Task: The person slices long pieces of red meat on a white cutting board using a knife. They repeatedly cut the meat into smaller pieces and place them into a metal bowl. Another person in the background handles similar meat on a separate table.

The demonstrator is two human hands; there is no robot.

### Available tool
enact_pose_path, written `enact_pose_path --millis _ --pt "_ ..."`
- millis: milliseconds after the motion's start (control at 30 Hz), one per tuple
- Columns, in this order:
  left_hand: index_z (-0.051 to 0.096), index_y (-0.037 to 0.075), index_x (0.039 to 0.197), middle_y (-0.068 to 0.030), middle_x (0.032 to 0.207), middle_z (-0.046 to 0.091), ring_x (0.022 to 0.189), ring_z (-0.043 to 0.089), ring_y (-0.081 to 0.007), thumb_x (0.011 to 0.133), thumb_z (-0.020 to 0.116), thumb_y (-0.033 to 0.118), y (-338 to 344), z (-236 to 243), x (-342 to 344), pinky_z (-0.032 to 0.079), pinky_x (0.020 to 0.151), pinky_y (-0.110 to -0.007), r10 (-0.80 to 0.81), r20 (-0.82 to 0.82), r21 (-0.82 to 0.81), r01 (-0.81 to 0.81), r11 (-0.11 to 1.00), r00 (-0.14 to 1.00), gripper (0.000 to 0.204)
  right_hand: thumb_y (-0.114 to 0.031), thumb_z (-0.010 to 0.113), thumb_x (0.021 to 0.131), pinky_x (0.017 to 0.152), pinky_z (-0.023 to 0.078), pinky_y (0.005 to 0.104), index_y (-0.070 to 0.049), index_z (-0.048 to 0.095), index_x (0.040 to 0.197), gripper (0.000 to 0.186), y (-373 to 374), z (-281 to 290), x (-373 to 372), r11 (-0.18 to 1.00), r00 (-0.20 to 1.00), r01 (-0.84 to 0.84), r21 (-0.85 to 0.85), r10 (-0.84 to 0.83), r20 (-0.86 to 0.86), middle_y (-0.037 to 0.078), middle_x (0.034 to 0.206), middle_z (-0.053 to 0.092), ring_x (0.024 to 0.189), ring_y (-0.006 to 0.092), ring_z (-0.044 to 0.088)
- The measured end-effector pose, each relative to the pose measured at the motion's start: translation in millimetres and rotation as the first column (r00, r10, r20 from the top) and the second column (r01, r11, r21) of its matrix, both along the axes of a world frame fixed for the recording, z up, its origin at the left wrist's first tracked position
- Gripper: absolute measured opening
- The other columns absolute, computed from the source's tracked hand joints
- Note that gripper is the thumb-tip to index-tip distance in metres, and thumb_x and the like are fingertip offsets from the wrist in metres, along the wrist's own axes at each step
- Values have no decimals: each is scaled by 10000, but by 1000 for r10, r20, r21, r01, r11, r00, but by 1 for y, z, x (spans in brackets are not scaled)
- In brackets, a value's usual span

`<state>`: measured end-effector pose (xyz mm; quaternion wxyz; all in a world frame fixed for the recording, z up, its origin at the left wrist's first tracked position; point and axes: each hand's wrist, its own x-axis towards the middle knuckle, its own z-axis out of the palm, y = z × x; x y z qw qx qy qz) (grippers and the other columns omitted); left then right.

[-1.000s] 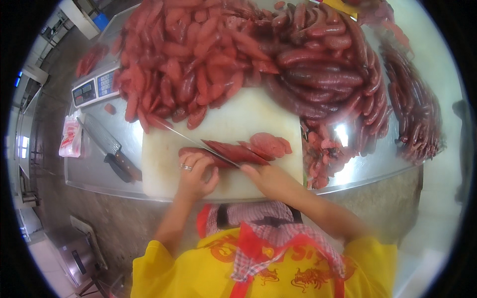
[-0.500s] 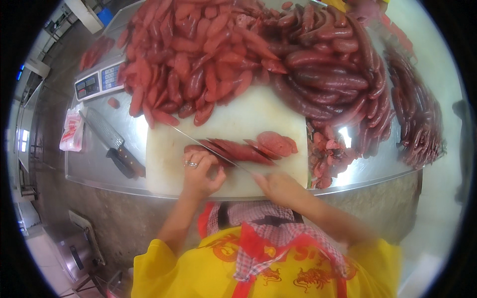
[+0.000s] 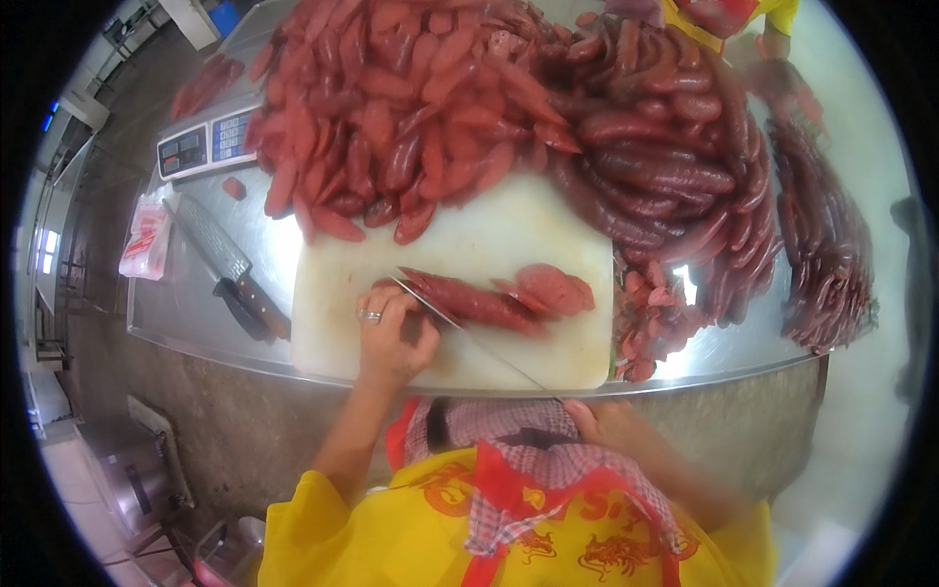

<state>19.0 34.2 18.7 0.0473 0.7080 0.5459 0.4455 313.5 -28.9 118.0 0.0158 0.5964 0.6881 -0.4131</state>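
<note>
A dark red sausage (image 3: 474, 301) lies across the white cutting board (image 3: 328, 347), with oval cut slices (image 3: 555, 291) leaning together at its right end. My left hand (image 3: 393, 338), a ring on one finger, is closed on the left end of the sausage with bent fingers. Close beside those fingers the thin blade of a knife (image 3: 494, 354) slants over the sausage. My right hand (image 3: 616, 426) grips the knife by its handle, just off the table's near edge; the handle is mostly covered by the fingers.
Sliced sausages (image 3: 381, 117) heap behind the board; whole sausages (image 3: 665, 166) pile to their right. Red trimmings (image 3: 650, 323) lie beside the board. At left are a scale (image 3: 205, 145), large knives (image 3: 240, 284) and a plastic packet (image 3: 147, 240). Another person (image 3: 719, 18) stands at the far side.
My right hand has pulled the knife back toward my body and to the right, so its tip now lies nearer the sausage. My left hand stays on the sausage.
</note>
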Motion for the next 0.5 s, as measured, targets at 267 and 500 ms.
enact_pose_path --millis 267,500 --pt "574 60 895 -123 927 553 901 524 -318 636 664 -2 -7 0 -1 414 818 -404 72 34 78 -74 994 997 281 -230 363 1027 592 484 500 15 455 1305 383 67 -63 -57 778 848 -508 368 527 55 217 693 581 618 417 596" --pt "568 46 885 -128 923 550 880 518 -319 658 640 -2 -6 -2 -1 420 792 -403 160 17 34 -161 986 987 242 -441 429 990 706 501 503 -2 662 943 499 1 13 7 998 997 -27 58 31 -68 270 829 650 801 460 625"
